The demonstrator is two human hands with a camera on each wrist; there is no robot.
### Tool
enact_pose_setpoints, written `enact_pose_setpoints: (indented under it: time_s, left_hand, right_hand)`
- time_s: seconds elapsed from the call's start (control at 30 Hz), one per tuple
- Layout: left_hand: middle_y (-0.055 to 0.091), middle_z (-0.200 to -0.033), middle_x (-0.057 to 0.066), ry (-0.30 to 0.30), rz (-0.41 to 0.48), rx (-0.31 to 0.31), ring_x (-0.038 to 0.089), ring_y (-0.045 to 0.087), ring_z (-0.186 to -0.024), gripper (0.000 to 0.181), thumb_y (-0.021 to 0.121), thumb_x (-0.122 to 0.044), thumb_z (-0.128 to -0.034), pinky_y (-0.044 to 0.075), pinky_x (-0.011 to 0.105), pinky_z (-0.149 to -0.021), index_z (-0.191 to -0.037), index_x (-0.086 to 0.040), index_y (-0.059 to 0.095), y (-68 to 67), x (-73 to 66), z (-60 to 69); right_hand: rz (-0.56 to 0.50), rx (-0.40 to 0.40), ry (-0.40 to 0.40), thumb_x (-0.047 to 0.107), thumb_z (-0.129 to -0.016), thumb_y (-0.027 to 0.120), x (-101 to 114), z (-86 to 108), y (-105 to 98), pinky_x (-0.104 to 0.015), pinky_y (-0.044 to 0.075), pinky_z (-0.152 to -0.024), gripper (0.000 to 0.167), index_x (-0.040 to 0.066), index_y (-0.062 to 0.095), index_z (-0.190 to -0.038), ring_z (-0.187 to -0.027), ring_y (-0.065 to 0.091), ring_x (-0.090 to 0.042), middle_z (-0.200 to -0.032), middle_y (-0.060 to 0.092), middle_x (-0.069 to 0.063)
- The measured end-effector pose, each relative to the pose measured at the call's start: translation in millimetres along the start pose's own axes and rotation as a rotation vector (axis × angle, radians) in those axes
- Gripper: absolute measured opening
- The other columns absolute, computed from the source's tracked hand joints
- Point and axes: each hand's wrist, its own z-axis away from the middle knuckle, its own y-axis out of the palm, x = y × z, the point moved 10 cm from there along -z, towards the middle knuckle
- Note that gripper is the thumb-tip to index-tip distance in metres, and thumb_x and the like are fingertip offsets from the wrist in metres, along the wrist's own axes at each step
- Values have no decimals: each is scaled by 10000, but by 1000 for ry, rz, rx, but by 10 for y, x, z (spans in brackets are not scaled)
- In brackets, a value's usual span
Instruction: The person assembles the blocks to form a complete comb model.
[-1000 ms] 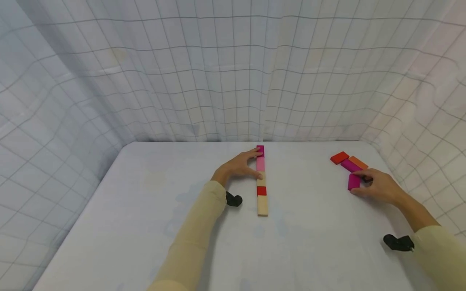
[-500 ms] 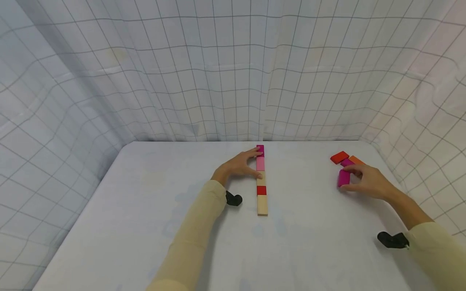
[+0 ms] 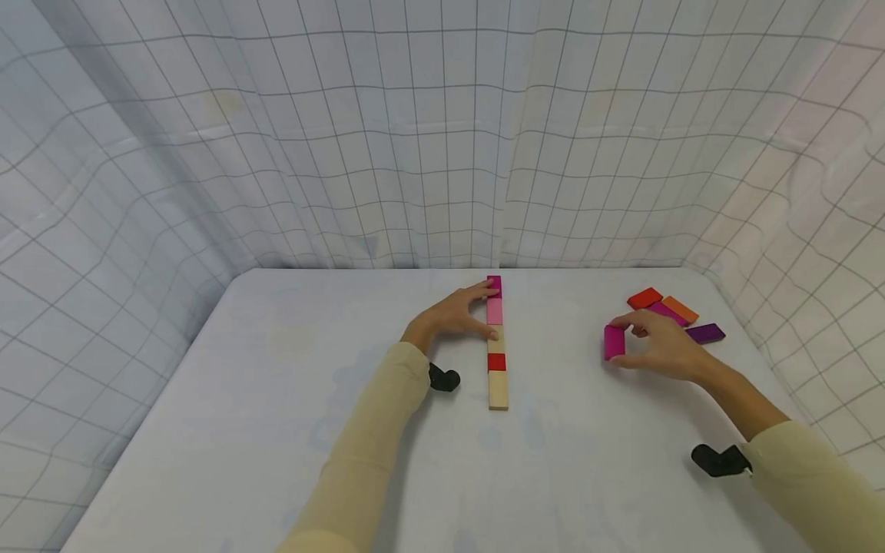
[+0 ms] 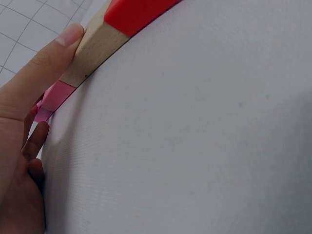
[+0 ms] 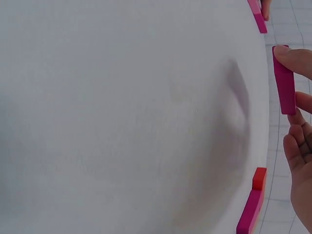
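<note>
A straight row of blocks runs away from the viewer mid-table: natural wood (image 3: 498, 390), red (image 3: 496, 362), wood (image 3: 495, 346), pink (image 3: 494, 311) and magenta at the far end. My left hand (image 3: 452, 313) rests on it, thumb on the farther wood block (image 4: 96, 54) and fingertips on the magenta block. Off to the right, my right hand (image 3: 662, 346) pinches a magenta block (image 3: 614, 342) by its two ends between thumb and fingers. In the right wrist view this block (image 5: 284, 85) is held off the table, above its shadow.
Beyond the right hand lie loose blocks: red (image 3: 644, 298), orange (image 3: 681, 309), magenta (image 3: 667, 313) and purple (image 3: 706, 333). White cloth with a grid pattern (image 3: 442, 153) hangs behind and beside the white table (image 3: 276, 430). Each wrist carries a black device (image 3: 720, 461).
My right hand has carried the magenta block leftward, away from the loose blocks, and the purple block has come into full view. My left hand has stayed in place on the row.
</note>
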Motion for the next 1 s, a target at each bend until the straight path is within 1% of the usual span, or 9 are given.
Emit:
enact_pose_setpoints:
  time_s: [0.17, 0.3, 0.5, 0.57, 0.73, 1.0]
  left_hand:
    - [181, -1714, -31, 3, -2, 1, 227, 124, -1562, 950, 871, -402, -828, 155, 513, -1238, -1620, -227, 377, -1, 1, -6]
    - [181, -1714, -33, 12, -3, -1, 218, 120, -1563, 954, 873, -398, -829, 147, 498, -1241, -1622, -223, 372, 3, 4, -18]
    - [179, -1714, -39, 13, -5, -1, 212, 122, -1562, 955, 878, -389, -830, 153, 489, -1242, -1622, -220, 371, 3, 0, -18]
    - [176, -1714, -35, 13, -7, 0, 212, 120, -1563, 956, 879, -384, -830, 153, 489, -1242, -1623, -220, 371, 5, 3, -17]
    - [173, -1715, -32, 15, -10, 1, 210, 124, -1562, 948, 877, -382, -833, 155, 488, -1241, -1621, -226, 374, 14, 9, -21]
    - [184, -1713, -37, -3, 7, -10, 220, 135, -1559, 937, 867, -412, -830, 160, 519, -1236, -1616, -245, 386, 3, 1, -2]
  right_hand:
    - [-8, 19, -31, 339, -827, 887, 188, -35, 145, -559, 570, -870, 636, 46, 639, -1335, -1143, 578, -389, -1298, 630, -158]
    - [-28, 42, -60, 327, -811, 897, 364, -48, 273, -522, 585, -860, 622, 72, 647, -1320, -1142, 587, -363, -1288, 630, -118]
    - [-61, 65, -144, 318, -792, 912, 668, -49, 461, -495, 585, -871, 591, 111, 666, -1288, -1113, 609, -311, -1245, 635, -33]
    - [-68, 77, -160, 335, -790, 913, 778, -33, 530, -497, 587, -871, 597, 120, 666, -1289, -1116, 608, -310, -1248, 631, -29]
    - [-73, 127, -177, 387, -778, 915, 1051, 29, 734, -452, 597, -859, 620, 162, 659, -1296, -1145, 596, -279, -1275, 610, -6]
    - [-65, 214, -268, 465, -777, 900, 1474, 161, 1058, -431, 571, -912, 609, 207, 677, -1282, -1193, 536, -187, -1260, 594, 75]
